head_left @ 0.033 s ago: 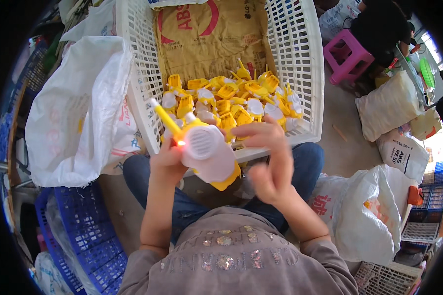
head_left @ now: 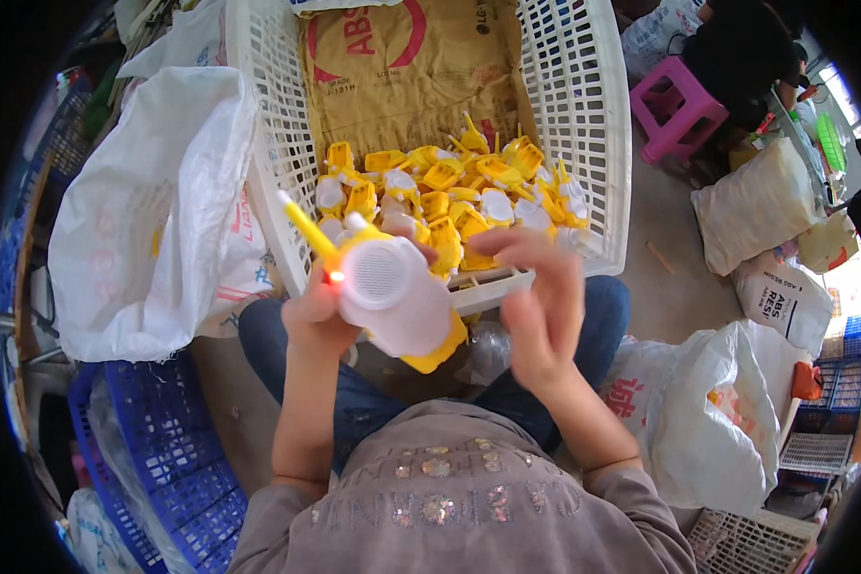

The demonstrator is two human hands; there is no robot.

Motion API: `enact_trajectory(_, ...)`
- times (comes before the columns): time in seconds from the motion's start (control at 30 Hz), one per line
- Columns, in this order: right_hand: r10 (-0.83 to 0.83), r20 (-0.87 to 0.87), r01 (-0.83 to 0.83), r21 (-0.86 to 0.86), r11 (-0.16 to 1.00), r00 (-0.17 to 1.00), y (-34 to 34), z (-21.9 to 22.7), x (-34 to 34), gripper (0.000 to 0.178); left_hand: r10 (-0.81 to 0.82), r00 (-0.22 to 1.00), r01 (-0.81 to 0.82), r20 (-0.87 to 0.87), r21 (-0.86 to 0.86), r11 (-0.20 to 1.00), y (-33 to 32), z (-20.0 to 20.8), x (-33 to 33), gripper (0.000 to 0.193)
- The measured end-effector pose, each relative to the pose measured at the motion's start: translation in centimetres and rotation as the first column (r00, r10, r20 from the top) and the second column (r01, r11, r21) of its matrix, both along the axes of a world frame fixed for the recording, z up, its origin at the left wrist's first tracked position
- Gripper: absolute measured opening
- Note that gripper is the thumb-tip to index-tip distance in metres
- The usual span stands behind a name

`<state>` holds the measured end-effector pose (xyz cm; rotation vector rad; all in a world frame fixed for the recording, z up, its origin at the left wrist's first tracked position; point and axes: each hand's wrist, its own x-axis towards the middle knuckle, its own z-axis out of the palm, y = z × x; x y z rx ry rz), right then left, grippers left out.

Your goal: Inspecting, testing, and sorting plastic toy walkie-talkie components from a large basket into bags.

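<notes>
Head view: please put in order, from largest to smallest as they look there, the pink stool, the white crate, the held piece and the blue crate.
1. White crate
2. Blue crate
3. Held piece and pink stool, unranked: they look similar, and the piece is nearer.

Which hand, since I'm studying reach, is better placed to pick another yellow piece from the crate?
Probably the right hand: it looks empty and open near the yellow pieces in the white crate, while the left hand holds a yellow-and-white device.

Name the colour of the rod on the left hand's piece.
Yellow rod, with a white tip; head view shows it best.
</notes>
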<state>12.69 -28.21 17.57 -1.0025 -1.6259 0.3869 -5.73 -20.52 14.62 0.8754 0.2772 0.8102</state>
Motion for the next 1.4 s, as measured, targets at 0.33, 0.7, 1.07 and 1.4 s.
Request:
enact_trajectory(0.33, 0.241, -0.926, -0.862, -0.145, 0.485, 0.292, 0.3, -3.2, -3.9, 0.056, -0.104, 0.890, 0.025, 0.444, 0.180, 0.983, -0.1, -1.3, 0.3, 0.091)
enact_trajectory(0.7, -0.026, -0.526, -0.342, -0.590, 0.731, 0.850, 4.2, -8.6, -1.8, 0.023, 0.916, 0.355, -0.470, 0.187, 0.883, 0.002, -1.5, 7.4, -13.4, 0.068)
enact_trajectory(1.07, 0.218, 0.104, -0.074, -0.731, 0.678, 0.971, 2.4, -15.2, 1.8, 0.048, 0.483, 0.560, 0.024, -0.674, 0.595, 0.803, -0.9, 0.2, -2.7, 0.014)
enact_trajectory(1.4, 0.107, -0.150, -0.182, -0.693, 0.698, 0.983, 8.3, -16.0, 1.4, 0.049, 0.184, 0.910, -0.411, -0.371, -0.753, 0.514, -3.8, -16.3, -2.8, 0.031)
